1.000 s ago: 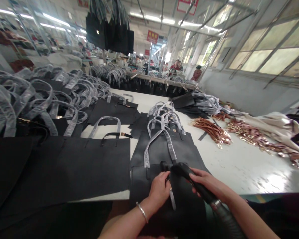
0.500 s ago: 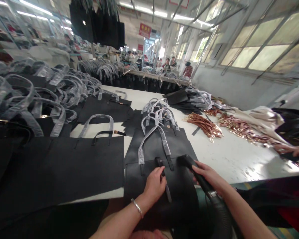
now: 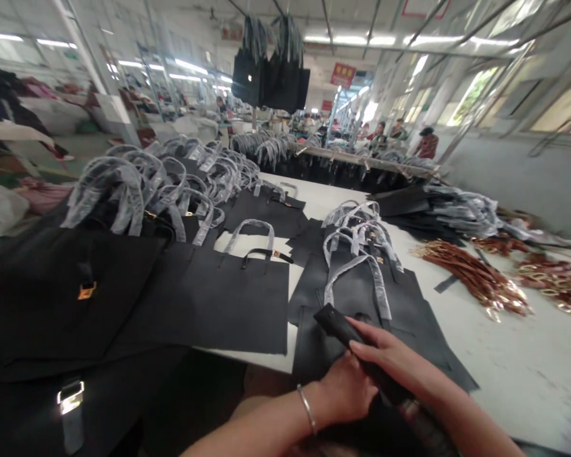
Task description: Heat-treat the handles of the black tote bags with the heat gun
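Note:
My right hand [image 3: 390, 352] grips a black hand-held tool [image 3: 335, 325] with a flat, narrow front end; a ribbed hose seems to run from its rear. Just below it my left hand [image 3: 345, 387], with a silver bangle on the wrist, is closed. Its fingertips are partly hidden by the tool and right hand, so what they hold cannot be made out. Both hands are over a black tote bag [image 3: 309, 346] lying flat at the table's near edge. Its handle [image 3: 383, 292] is wrapped in clear plastic and points away from me. More black bags lie beneath and beyond it.
Left of me lie more black totes [image 3: 214, 298] with plastic-wrapped handles [image 3: 133, 171], one with a gold buckle [image 3: 86, 291]. Brown straps with gold hardware [image 3: 471, 273] lie on the white table [image 3: 518, 355] at right. Black bags [image 3: 280, 79] hang ahead; people stand in the distance.
The view has turned left. The tool in my right hand has moved left across the bag, above my left hand. My left hand, earlier pinching a black strap, is now lower and partly covered.

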The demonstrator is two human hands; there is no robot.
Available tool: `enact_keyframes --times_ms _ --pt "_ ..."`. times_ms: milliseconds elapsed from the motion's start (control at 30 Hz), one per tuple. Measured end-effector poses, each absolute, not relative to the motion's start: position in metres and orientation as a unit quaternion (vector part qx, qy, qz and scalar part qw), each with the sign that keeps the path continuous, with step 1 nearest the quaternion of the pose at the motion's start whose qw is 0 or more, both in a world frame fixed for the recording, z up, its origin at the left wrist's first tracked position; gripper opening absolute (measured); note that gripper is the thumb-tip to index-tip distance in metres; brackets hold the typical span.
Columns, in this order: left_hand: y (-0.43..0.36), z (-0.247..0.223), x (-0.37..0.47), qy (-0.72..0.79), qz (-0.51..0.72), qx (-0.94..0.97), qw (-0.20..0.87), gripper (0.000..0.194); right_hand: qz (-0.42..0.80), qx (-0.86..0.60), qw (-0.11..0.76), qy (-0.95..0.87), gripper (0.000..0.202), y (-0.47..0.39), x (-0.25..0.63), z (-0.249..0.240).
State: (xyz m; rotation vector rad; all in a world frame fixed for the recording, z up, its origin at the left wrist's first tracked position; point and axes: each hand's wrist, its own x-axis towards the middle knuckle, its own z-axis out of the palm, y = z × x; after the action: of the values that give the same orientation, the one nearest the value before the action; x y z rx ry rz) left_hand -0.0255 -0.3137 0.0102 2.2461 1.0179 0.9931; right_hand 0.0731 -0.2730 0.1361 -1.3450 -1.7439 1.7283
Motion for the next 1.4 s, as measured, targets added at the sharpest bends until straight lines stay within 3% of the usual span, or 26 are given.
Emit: enact_keyframes --times_ms 167,300,500,800,1000,1400 --pt "-0.346 0.003 -0.060 0.445 0.311 0.822 0.170 0.055 0.680 -0.441 0.080 -0.581 0.050 -0.253 0.041 0.119" --pt "-0.346 0.004 -0.070 0.442 0.285 0.833 0.169 0.062 0.703 -0.454 0.061 -0.544 0.044 -0.236 0.023 0.118" --pt "-0.340 0.010 -0.073 0.431 0.244 0.852 0.173 0.045 0.702 -0.456 0.024 -0.547 0.042 -0.226 0.022 0.121" --pt "-0.335 0.013 -0.077 0.425 0.239 0.846 0.215 0.043 0.682 -0.465 0.006 -0.565 0.030 -0.209 0.007 0.124" --pt "-0.331 0.008 -0.077 0.420 0.257 0.830 0.260 0.042 0.681 -0.466 -0.027 -0.564 0.035 -0.205 0.013 0.130" --pt "-0.329 0.007 -0.083 0.414 0.286 0.796 0.337 0.041 0.601 -0.496 0.106 -0.618 0.079 -0.226 0.022 0.135"
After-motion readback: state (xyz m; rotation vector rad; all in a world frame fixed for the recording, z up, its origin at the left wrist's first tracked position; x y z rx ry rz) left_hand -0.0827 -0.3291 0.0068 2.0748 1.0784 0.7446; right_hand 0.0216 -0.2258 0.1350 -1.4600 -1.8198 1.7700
